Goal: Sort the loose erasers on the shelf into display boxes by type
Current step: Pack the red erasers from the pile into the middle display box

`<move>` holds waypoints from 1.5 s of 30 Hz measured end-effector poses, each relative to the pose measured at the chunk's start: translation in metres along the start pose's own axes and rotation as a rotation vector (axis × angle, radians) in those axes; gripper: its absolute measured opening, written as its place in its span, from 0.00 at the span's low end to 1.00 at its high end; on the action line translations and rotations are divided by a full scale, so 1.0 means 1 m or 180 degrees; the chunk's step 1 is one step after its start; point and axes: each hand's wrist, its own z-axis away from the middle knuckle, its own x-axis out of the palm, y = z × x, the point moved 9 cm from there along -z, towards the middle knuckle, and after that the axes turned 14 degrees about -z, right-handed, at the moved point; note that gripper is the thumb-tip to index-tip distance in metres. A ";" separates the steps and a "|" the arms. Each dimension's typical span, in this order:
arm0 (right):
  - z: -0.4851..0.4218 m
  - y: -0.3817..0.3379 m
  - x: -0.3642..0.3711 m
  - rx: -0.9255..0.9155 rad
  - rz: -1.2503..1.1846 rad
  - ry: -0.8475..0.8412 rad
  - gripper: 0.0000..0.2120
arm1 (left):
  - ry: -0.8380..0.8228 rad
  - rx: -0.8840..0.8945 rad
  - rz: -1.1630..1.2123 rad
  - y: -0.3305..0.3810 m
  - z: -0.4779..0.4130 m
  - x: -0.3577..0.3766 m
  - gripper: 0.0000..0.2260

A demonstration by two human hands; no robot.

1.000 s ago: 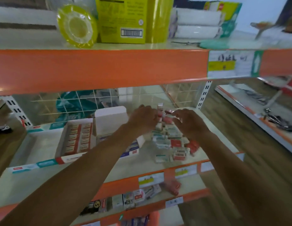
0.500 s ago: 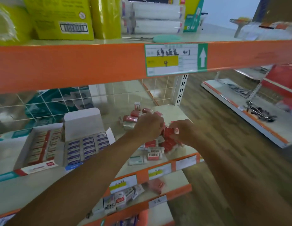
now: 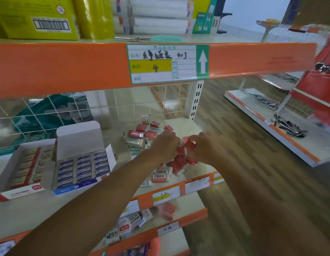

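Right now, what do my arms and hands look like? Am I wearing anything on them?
No sleeves show: the left forearm and right forearm are bare up to the picture's edge. The left hand and right hand have no gloves, and no watch or bracelet shows at either wrist.

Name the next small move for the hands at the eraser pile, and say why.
Probably lift the red erasers clear of the pile and carry them left. The left hand and the right hand both curl around a bunch of them, and the red box at the far left holds matching rows, while the blue box sits nearer.
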 end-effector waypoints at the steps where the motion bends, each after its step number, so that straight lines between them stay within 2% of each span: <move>1: 0.001 0.001 -0.001 -0.0031 -0.0006 0.0017 0.15 | 0.0002 0.0027 -0.0032 0.002 -0.001 0.002 0.10; 7: 0.007 0.009 -0.001 -0.0064 -0.0111 0.0057 0.19 | -0.0164 0.0203 -0.0163 0.013 -0.007 0.007 0.15; 11: 0.006 0.012 0.000 -0.0051 0.0052 0.0059 0.20 | -0.0061 0.0284 -0.0261 0.016 -0.006 0.004 0.15; 15: 0.005 0.011 0.000 -0.0076 0.0027 0.0100 0.19 | 0.0062 0.0335 -0.0218 0.020 -0.004 0.002 0.13; 21: 0.005 0.013 0.000 0.0000 -0.0077 0.0023 0.20 | -0.0122 0.0241 0.0039 0.020 -0.003 0.000 0.06; 23: 0.006 0.013 -0.005 0.0013 -0.0302 0.0079 0.19 | -0.0132 0.0072 0.0338 0.010 -0.001 -0.001 0.03; 25: 0.006 0.007 -0.015 -0.0040 -0.0545 0.0229 0.17 | -0.0146 -0.0145 0.0706 -0.004 0.002 -0.004 0.08; 30: 0.000 -0.037 -0.027 -0.0060 -0.1117 0.0187 0.09 | -0.0229 -0.0354 0.1349 -0.038 0.024 -0.017 0.10; 36: -0.005 -0.088 -0.006 -0.0224 -0.2034 0.0094 0.11 | -0.0163 -0.0986 0.1955 -0.102 0.068 -0.029 0.06; 42: -0.015 -0.143 0.024 -0.0394 -0.2118 0.0029 0.13 | -0.0185 -0.1422 0.2877 -0.146 0.124 -0.036 0.13; 45: -0.016 -0.177 0.039 -0.0568 -0.2130 -0.0136 0.10 | -0.0160 -0.1619 0.2903 -0.171 0.148 -0.031 0.18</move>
